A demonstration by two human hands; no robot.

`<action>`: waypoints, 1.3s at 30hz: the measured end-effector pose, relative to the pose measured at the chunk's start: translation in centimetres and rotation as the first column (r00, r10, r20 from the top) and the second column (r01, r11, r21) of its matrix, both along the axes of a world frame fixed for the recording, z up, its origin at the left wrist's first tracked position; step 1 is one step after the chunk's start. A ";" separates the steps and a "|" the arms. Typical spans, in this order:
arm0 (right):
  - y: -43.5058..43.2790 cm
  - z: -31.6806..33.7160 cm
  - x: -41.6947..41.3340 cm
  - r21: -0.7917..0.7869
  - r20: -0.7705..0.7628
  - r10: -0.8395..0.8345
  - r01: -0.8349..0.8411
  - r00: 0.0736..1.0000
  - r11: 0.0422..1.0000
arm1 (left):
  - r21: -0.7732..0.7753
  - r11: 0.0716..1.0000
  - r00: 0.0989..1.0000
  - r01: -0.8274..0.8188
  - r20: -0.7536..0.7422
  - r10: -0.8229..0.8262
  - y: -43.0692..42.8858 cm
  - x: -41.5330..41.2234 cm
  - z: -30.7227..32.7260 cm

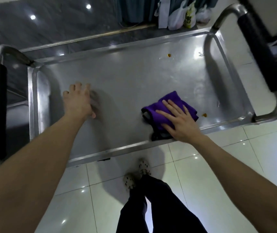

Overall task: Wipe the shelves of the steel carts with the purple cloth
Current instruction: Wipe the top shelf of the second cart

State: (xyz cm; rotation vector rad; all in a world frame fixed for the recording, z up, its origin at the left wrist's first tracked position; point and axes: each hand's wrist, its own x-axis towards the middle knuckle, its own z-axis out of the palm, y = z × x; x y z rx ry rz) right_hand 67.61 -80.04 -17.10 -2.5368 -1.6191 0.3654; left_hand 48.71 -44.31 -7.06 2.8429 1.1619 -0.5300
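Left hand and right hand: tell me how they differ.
The right hand lies flat on the purple cloth, pressing it to the shelf; the left hand rests bare on the steel. The right hand sits near the shelf's front rim, the left further in and blurred. Both are open, palms down.

Cloth [168, 108] on top shelf [126, 84] of cart [117, 47], toward 4 o'clock of shelf centre, near front rim. Right hand [178, 121] flat on cloth. Left hand [79, 101] on shelf at 9 o'clock, well apart from cloth. One spot [169, 55] at 1 o'clock near rear rim; another spot [204, 115] just beside cloth at 3 o'clock. Handles [262, 52] at both shelf ends. Bags [184, 15] on floor behind cart at 1 o'clock. Feet [137, 175] on floor [218, 165] before front rim at 6 o'clock.
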 end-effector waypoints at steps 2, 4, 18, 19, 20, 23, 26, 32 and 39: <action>0.6 0.0 -0.4 -0.026 0.013 -0.128 0.128 0.992 0.991 | 0.026 0.999 0.999 0.037 -0.002 -0.037 -1.8 0.6 0.5; 1.2 0.0 -1.7 -0.047 0.040 -0.125 0.126 0.991 0.991 | -0.048 0.996 0.997 0.079 0.025 -0.078 -4.3 1.9 0.9; 0.0 -1.2 5.0 0.051 -0.021 0.402 -0.400 0.916 0.915 | -0.298 0.951 0.996 -0.080 -0.071 0.061 -9.0 18.0 -2.3; 0.4 -1.1 7.1 0.053 -0.029 0.513 -0.512 0.858 0.858 | -0.279 0.957 0.995 -0.081 -0.082 0.060 -8.9 18.1 -2.4; 1.1 -1.0 9.7 0.053 -0.023 0.633 -0.631 0.774 0.774 | -0.256 0.964 0.995 -0.076 -0.086 0.055 -8.8 18.2 -2.5; 5.5 -0.5 19.3 0.017 -0.016 0.847 -0.847 0.531 0.531 | -0.214 0.974 0.995 -0.073 -0.087 0.055 -8.6 17.9 -2.7; 12.6 0.8 28.6 0.009 0.023 0.683 -0.684 0.730 0.730 | -0.216 0.975 0.997 -0.054 -0.062 0.041 -8.4 17.9 -2.7; 17.2 0.6 24.3 0.036 -0.027 0.101 -0.100 0.995 0.994 | -0.236 0.969 0.996 -0.068 -0.068 0.054 -8.4 19.4 -1.5; 5.6 -1.3 19.0 0.135 -0.002 0.888 -0.879 0.461 0.457 | -0.214 0.972 0.994 -0.091 -0.072 0.077 -9.1 18.6 -1.4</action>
